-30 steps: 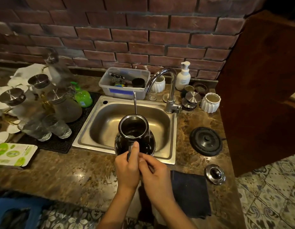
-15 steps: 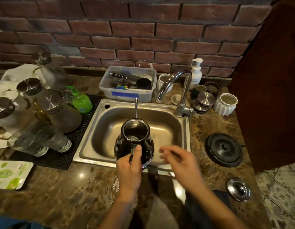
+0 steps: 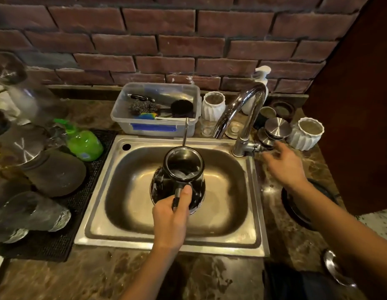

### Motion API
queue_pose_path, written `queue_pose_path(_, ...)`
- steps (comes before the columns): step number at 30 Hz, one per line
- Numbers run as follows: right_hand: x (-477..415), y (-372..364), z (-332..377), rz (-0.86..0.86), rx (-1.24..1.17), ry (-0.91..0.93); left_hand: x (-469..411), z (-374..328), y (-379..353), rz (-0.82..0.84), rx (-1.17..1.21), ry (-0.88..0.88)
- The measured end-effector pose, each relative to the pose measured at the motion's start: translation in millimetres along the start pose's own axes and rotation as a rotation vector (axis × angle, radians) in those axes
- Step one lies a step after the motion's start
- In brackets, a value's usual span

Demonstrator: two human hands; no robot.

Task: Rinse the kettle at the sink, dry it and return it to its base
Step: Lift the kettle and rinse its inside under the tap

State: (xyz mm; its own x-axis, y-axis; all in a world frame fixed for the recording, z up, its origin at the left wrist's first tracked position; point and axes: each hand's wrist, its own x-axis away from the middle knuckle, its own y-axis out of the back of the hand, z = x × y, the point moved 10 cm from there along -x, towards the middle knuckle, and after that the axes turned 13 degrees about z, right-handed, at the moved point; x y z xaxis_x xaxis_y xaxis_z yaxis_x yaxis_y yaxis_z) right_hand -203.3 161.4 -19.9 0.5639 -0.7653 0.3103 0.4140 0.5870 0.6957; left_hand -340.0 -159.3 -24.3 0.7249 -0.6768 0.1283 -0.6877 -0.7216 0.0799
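Note:
The black kettle (image 3: 181,174), lidless and with a thin gooseneck spout pointing away from me, hangs over the steel sink (image 3: 251,213). My left hand (image 3: 172,213) is closed around its handle. My right hand (image 3: 284,164) is out to the right, fingers apart, just short of the lever at the foot of the chrome faucet (image 3: 244,118). No water runs from the faucet. The round black kettle base (image 3: 296,210) lies on the counter at right, partly hidden by my right forearm. The kettle's metal lid (image 3: 335,269) rests near the counter's front right.
A clear plastic tub (image 3: 154,124) of scrubbers stands behind the sink. White ribbed cups (image 3: 306,133), metal lids and a soap pump crowd the faucet. Green soap bottle (image 3: 85,142), glass jars and tumblers sit on a black mat at left. A dark cloth (image 3: 296,284) lies front right.
My right hand let go of the kettle handle and travelled right and away to the faucet lever. My left hand keeps the kettle over the sink. The camera moved closer.

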Motion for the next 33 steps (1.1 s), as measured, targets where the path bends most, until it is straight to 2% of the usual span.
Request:
queue_pose_path(5,-32,-10,2,0.067,0.044,0.003,-14,5,-13,0.032,0.079,-0.009)
queue_pose_path(9,-46,-15,-10,0.079,-0.005,-0.026,-23,10,-22,-0.010,-0.048,0.007)
queue_pose_path(22,-66,-19,-35,0.119,-0.100,0.027,-37,6,-34,-0.056,-0.118,0.013)
queue_pose_path(29,-72,-24,-46,0.148,-0.269,0.019,-31,-7,-44,-0.022,-0.148,-0.045)
queue_pose_path(33,-74,-34,-56,0.223,-0.564,-0.024,-28,-9,-46,-0.029,-0.117,-0.027)
